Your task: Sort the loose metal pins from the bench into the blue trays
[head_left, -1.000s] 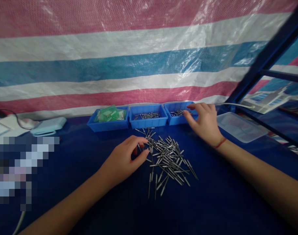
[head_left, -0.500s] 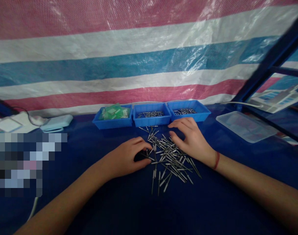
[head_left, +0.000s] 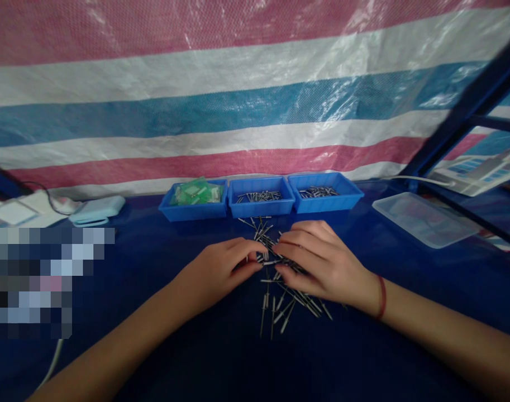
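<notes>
A loose pile of silver blind rivets [head_left: 309, 301] with long thin stems lies on the dark blue table. My left hand [head_left: 221, 268] is at the pile's left side, thumb and forefinger closed on a blind rivet [head_left: 270, 262] that points right. From the right, my right hand [head_left: 325, 262] arches over the pile, its thumb and fingers apart around the far end of that rivet. Whether its fingertips touch the rivet I cannot tell. The palm and fingers of this hand hide much of the pile.
Behind the pile stand three blue bins: a left bin [head_left: 191, 210] with green packets, a middle bin [head_left: 261, 209] and a right bin [head_left: 342, 200] with rivets. A clear plastic lid [head_left: 424, 220] lies at right, a light blue case [head_left: 98, 210] at left. Striped sheeting [head_left: 238, 123] hangs behind.
My right hand has moved left and nearer to me, over the pile and close to the left hand. The left thumb and forefinger have closed together on a rivet.
</notes>
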Available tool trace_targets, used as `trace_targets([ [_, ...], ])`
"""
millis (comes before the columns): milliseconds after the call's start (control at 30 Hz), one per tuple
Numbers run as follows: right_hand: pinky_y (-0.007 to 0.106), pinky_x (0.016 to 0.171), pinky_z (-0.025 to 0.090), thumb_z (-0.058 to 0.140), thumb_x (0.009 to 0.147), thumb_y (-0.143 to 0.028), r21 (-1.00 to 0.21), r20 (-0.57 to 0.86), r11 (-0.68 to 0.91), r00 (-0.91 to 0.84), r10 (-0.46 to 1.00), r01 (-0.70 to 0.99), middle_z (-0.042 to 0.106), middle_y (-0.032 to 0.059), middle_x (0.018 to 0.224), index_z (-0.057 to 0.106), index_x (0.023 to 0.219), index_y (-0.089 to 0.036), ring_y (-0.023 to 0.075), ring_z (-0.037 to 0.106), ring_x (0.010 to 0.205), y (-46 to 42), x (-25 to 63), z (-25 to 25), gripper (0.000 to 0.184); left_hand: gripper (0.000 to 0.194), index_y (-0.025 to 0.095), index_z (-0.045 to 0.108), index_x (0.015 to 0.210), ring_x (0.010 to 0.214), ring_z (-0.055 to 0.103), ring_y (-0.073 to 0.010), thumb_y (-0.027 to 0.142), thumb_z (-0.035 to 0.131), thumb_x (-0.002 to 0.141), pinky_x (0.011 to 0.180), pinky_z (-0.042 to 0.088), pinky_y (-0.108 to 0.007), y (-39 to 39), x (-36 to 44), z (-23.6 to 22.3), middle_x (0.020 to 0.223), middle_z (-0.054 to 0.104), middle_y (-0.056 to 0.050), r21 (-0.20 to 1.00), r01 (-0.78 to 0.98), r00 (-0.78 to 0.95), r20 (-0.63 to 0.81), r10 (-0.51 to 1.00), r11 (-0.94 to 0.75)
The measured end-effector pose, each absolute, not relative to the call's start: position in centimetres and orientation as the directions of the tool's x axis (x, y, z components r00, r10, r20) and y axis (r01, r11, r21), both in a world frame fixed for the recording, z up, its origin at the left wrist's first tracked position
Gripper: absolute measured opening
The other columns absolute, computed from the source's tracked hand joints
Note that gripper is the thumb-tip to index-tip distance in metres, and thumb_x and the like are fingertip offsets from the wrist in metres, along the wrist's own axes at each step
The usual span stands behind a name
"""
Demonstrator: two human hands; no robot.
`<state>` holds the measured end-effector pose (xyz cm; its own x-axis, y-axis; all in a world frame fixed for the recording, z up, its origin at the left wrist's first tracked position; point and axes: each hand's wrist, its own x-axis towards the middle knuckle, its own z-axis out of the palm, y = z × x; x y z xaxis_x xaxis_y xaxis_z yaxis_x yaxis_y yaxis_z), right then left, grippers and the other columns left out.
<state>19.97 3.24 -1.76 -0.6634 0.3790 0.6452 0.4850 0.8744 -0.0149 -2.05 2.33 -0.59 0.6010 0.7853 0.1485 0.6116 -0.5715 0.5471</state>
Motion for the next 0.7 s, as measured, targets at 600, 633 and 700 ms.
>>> trace_targets([
  [600,0.030,0.070,0.047,0.055,0.082,-0.012,-0.447,0.655,0.817,-0.489,0.576,0.363,0.064,0.0051,0.083,0.061,0.089,-0.015,0.0149,0.057,0.077,1.7,18.5,-2.0,0.010,0.014,0.021,0.063,0.094,0.070,0.061,-0.0118,0.027,0.059,0.081,0.063,0.046,-0.022,0.7,-0.5,-0.2,0.080,0.067,0.003,0.774,0.528,0.383,0.151,0.911,-0.350],
  [633,0.030,0.070,0.047,0.055,0.082,-0.012,-0.451,0.656,0.817,-0.489,0.576,0.358,0.063,0.0051,0.082,0.061,0.089,-0.015,0.0148,0.057,0.076,1.6,18.4,-2.0,0.010,0.013,0.021,0.063,0.093,0.070,0.061,-0.0118,0.027,0.058,0.082,0.064,0.046,-0.022,0.7,-0.4,-0.2,0.080,0.067,0.003,0.776,0.528,0.380,0.147,0.913,-0.345],
  [700,0.030,0.069,0.047,0.055,0.082,-0.012,-0.463,0.651,0.811,-0.485,0.584,0.357,0.063,0.0050,0.081,0.061,0.088,-0.015,0.0146,0.057,0.075,1.6,18.3,-2.0,0.009,0.012,0.021,0.064,0.090,0.071,0.062,-0.0119,0.028,0.057,0.084,0.065,0.045,-0.022,0.6,-0.4,-0.1,0.079,0.067,0.004,0.783,0.524,0.375,0.140,0.916,-0.334],
])
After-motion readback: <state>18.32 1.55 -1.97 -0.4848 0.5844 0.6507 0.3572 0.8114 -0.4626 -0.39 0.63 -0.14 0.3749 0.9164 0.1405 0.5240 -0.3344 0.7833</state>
